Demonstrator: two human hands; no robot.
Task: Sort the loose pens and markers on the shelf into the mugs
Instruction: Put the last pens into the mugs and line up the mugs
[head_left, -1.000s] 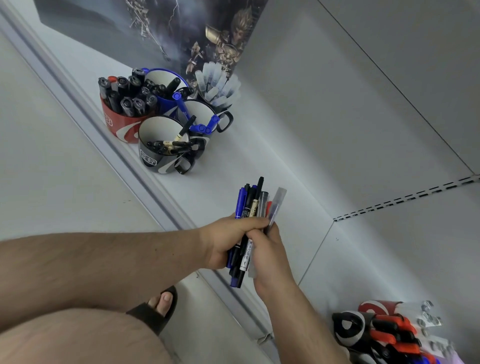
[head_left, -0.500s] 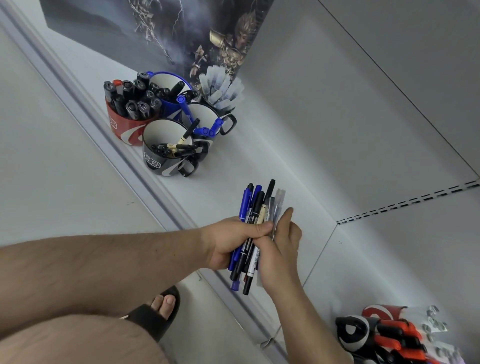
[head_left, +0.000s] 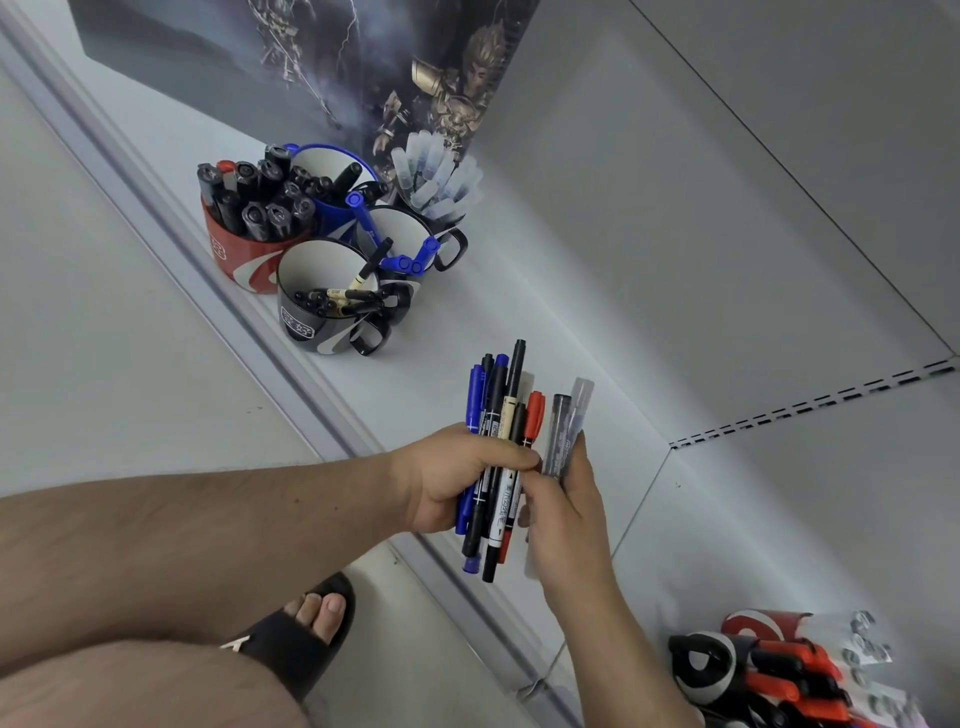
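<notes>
1. Left hand (head_left: 457, 480) clenched round a bundle of blue, black and red marker pens (head_left: 501, 415) above the white shelf (head_left: 519, 322).
2. Right hand (head_left: 566, 514) pinches two clear-barrelled pens (head_left: 569, 415).
3. Print on barrels and on the black-and-white mug (head_left: 311, 322) unreadable.

the left hand (head_left: 457, 480) grips a bundle of pens (head_left: 496, 415) above the white shelf (head_left: 467, 322), blue, black, beige and red ones fanned upward; the right hand (head_left: 566, 514) pinches two clear-capped pens (head_left: 566, 421) just beside the bundle, its fingers touching the bundle's lower barrels; farther back on the shelf stands a cluster of mugs: a red mug (head_left: 236, 254) packed with black markers, a blue mug (head_left: 332, 218) behind it, a grey mug (head_left: 311, 322) holding black and beige pens, a dark mug (head_left: 405, 234) with blue pens, and clear caps (head_left: 439, 182) bunched at the rear; a poster (head_left: 322, 62) leans behind them; more mugs with red markers (head_left: 779, 675) sit at lower right; a sandalled foot (head_left: 306, 623) shows below.
</notes>
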